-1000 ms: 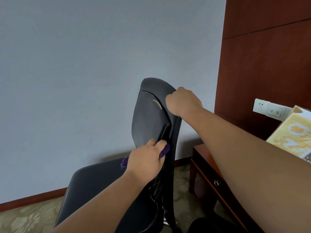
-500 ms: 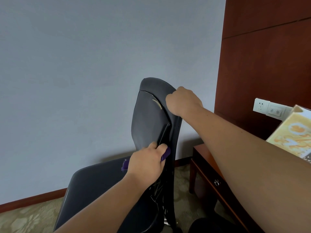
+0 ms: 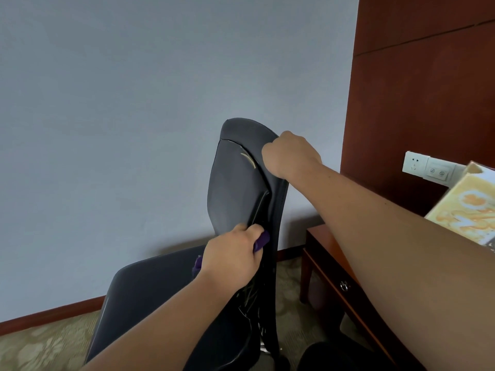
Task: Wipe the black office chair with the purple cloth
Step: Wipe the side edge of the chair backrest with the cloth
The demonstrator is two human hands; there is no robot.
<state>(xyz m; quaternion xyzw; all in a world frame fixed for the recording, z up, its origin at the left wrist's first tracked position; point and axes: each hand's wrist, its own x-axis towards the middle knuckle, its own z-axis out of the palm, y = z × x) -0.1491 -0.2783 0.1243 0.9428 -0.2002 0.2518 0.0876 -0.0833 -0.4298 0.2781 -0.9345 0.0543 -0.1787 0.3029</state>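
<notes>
The black office chair [image 3: 235, 183] stands in front of me, seen from its side, with its backrest upright and its seat low on the left. My right hand [image 3: 290, 153] grips the upper rear edge of the backrest. My left hand [image 3: 231, 257] holds the purple cloth [image 3: 262, 241] pressed against the lower side edge of the backrest. Most of the cloth is hidden under my fingers; only purple ends show on each side of the hand.
A dark wooden desk [image 3: 334, 266] with a drawer knob stands right of the chair. A yellow box [image 3: 466, 210] sits at the right edge, below a white wall socket [image 3: 428, 167]. A grey wall is behind, patterned carpet [image 3: 48, 344] below.
My left hand with the cloth has slid slightly up along the backrest's lower side edge. My right hand has kept its grip on the top.
</notes>
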